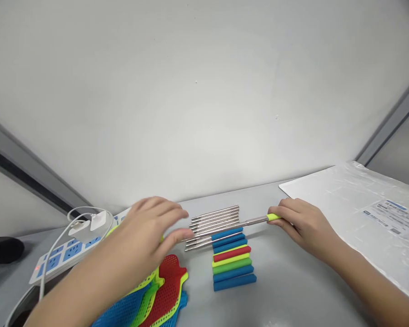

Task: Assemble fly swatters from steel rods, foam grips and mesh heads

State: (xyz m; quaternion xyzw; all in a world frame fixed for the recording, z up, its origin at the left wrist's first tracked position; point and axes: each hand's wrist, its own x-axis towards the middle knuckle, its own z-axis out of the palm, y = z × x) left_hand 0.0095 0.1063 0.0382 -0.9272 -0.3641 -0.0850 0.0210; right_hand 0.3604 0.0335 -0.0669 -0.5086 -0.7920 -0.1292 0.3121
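My right hand (300, 225) pinches the yellow-green grip end of a telescopic metal fly swatter handle (254, 221). The rod slants left across the pile toward my left hand (157, 225). That hand is slightly blurred, its thumb beside the rod's far end and its fingers apart from the thumb. Bits of yellow-green plastic show behind it; whether they join the rod is hidden. Under the held rod lie several metal rods (221, 213) and coloured grips (231, 263) in a row. Perforated fly swatter heads (167, 281) in red, blue, green and yellow overlap below my left hand.
A white power strip with blue sockets (71, 250) lies at the left, with white plugs (98, 221) and cables. A labelled clear plastic sheet or bag (368, 204) covers the right side of the grey table (286, 281). A pale wall (204, 113) rises behind. A black object (5, 250) is at far left.
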